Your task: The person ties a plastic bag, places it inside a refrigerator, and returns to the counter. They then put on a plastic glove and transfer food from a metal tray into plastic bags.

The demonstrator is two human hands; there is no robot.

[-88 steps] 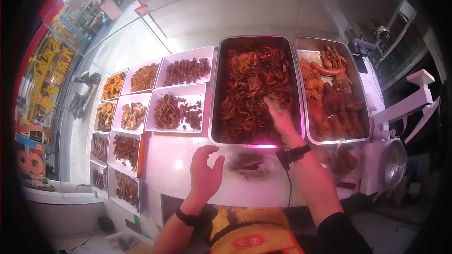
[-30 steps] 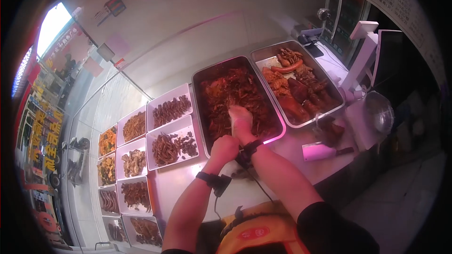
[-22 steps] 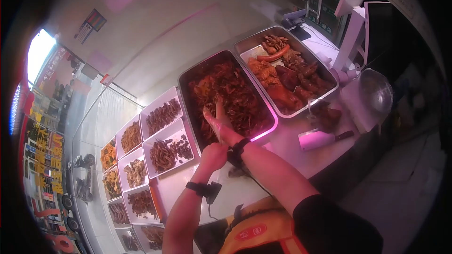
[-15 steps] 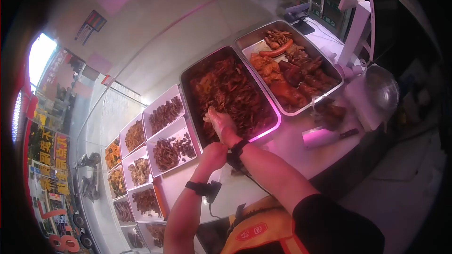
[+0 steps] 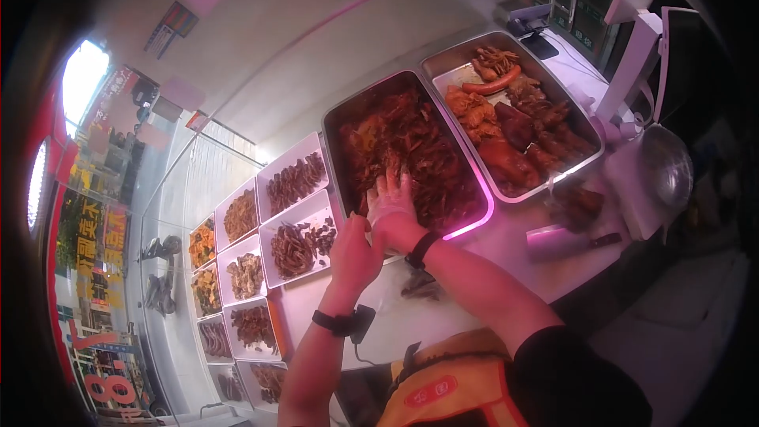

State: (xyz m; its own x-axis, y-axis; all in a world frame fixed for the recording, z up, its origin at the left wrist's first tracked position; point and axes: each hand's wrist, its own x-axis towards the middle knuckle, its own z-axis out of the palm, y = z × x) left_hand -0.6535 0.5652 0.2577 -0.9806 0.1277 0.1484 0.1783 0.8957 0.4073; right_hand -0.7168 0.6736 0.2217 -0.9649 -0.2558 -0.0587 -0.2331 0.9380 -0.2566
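"Where's the dark meat [image 5: 415, 142]?"

"In the deep tray [image 5: 468, 229], under the right hand [image 5: 393, 207], its fingers spread, grasping nothing visible."

"And the left hand [image 5: 356, 257]?"

"Curled against the right, its grip impossible to tell; a white tray [image 5: 315, 207] lies nearby."

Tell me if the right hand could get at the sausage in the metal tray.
Probably yes, with some stretch: the sausage lies uncovered in its open tray, and nothing tall stands between. The left hand seems to touch the right hand, and may need to move aside.
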